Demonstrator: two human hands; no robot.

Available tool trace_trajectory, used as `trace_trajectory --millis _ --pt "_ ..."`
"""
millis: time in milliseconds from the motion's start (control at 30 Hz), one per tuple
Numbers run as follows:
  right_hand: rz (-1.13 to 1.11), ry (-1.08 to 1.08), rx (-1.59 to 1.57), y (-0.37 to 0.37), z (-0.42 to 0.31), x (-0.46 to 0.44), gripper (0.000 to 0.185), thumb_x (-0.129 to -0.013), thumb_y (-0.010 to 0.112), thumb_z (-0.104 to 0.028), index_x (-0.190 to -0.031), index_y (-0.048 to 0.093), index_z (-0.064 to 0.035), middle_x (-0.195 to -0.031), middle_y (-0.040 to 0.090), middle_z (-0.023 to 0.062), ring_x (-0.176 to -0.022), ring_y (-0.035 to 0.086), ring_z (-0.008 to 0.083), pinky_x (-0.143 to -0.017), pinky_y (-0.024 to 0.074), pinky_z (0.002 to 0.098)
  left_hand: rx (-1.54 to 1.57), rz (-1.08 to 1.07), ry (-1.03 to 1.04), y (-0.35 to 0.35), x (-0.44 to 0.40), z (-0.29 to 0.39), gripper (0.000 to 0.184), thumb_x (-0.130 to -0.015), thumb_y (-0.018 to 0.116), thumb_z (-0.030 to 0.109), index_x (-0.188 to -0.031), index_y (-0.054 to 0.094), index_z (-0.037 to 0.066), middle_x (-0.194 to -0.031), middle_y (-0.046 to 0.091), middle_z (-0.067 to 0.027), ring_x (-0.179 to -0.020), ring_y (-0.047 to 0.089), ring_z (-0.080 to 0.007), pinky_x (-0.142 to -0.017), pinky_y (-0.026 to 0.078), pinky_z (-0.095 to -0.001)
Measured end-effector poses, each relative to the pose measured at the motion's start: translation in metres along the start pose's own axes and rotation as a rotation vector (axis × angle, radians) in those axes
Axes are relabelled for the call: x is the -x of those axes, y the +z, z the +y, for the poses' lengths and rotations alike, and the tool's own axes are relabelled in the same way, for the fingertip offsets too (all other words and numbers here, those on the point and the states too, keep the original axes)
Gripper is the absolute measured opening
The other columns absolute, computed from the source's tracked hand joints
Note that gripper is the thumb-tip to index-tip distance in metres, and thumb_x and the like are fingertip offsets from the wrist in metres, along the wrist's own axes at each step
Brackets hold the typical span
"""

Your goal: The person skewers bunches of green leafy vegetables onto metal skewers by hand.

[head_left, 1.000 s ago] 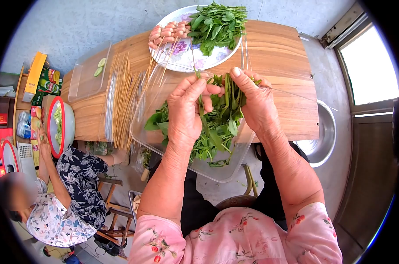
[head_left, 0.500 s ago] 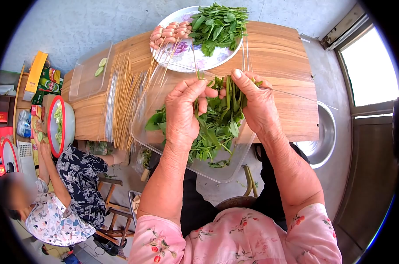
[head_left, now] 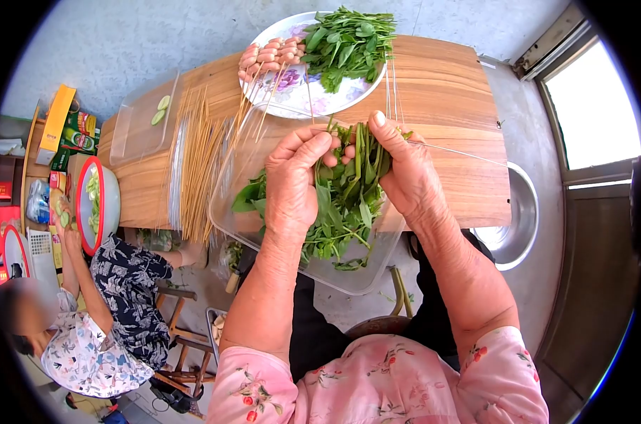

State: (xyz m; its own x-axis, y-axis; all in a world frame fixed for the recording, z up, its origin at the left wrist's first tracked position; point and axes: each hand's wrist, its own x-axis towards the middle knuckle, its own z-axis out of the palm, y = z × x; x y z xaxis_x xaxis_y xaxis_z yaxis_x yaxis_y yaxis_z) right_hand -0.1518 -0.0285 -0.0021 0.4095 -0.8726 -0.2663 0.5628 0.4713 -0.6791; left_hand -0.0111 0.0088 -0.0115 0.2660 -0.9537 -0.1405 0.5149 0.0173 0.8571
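My right hand point(head_left: 411, 173) is closed on a thin metal skewer point(head_left: 469, 151) and the stems of leafy greens point(head_left: 361, 152); the skewer's bare end sticks out to the right. Fingers bent, my left hand point(head_left: 296, 177) pinches the left side of the same bunch. The skewer's other end is hidden among leaves and fingers. Below both hands, a clear plastic tray point(head_left: 359, 281) holds more loose greens point(head_left: 338, 233). Beyond them, a flowered plate point(head_left: 286, 104) carries skewered small sausages point(head_left: 269, 56) and a pile of skewered greens point(head_left: 352, 46).
Bamboo skewers point(head_left: 200, 169) and metal skewers point(head_left: 176, 169) lie on the wooden table point(head_left: 448, 92) at left. Behind them is a clear box point(head_left: 133, 131) with cucumber slices. A seated co-worker point(head_left: 94, 339) holds slices by a red-rimmed bowl point(head_left: 110, 205). A steel basin point(head_left: 522, 212) stands at right.
My right hand has shifted slightly left with the skewer, and the greens between my hands hang a little differently. My left hand has barely moved.
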Motion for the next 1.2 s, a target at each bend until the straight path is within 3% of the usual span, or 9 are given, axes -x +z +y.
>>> trace_trajectory --millis 467,600,833,1200 --pt "-0.008 0.008 -0.032 0.003 0.001 -0.004 0.028 -0.084 0.063 -0.026 -0.095 0.061 0.0001 -0.082 0.063 0.0073 -0.069 0.060 0.0144 -0.065 0.0511 0.0283 -0.076 -0.041 0.080 0.009 0.001 0.005 0.009 -0.081 0.060 0.003 -0.089 0.061 -0.001 -0.083 0.063 -0.0051 -0.071 0.057 -0.0105 -0.067 0.047 -0.0230" --pt "-0.103 -0.007 -0.031 0.000 -0.002 -0.007 0.022 -0.082 0.065 -0.017 -0.096 0.061 0.0003 -0.086 0.064 0.0071 -0.073 0.060 0.0138 -0.069 0.0501 0.0268 -0.167 -0.007 0.218 0.006 -0.002 0.004 0.009 -0.082 0.060 0.005 -0.090 0.061 0.000 -0.083 0.061 -0.0014 -0.074 0.054 -0.0070 -0.070 0.044 -0.0199" --pt "-0.066 -0.041 0.085 0.002 -0.004 -0.008 0.017 -0.076 0.067 0.000 -0.093 0.062 -0.0007 -0.085 0.065 0.0062 -0.077 0.060 0.0122 -0.074 0.0490 0.0253 -0.112 0.028 0.221 0.001 -0.008 0.005 0.008 -0.082 0.061 0.005 -0.089 0.061 0.001 -0.081 0.060 0.0009 -0.074 0.052 -0.0052 -0.071 0.042 -0.0187" --pt "0.009 -0.115 0.099 0.006 0.007 -0.007 0.015 -0.075 0.068 0.001 -0.089 0.064 -0.0001 -0.084 0.065 0.0063 -0.078 0.060 0.0123 -0.076 0.0470 0.0247 -0.142 0.010 0.194 0.003 -0.007 0.008 0.007 -0.081 0.060 0.004 -0.087 0.061 0.001 -0.078 0.058 0.0018 -0.072 0.049 -0.0046 -0.069 0.040 -0.0186"
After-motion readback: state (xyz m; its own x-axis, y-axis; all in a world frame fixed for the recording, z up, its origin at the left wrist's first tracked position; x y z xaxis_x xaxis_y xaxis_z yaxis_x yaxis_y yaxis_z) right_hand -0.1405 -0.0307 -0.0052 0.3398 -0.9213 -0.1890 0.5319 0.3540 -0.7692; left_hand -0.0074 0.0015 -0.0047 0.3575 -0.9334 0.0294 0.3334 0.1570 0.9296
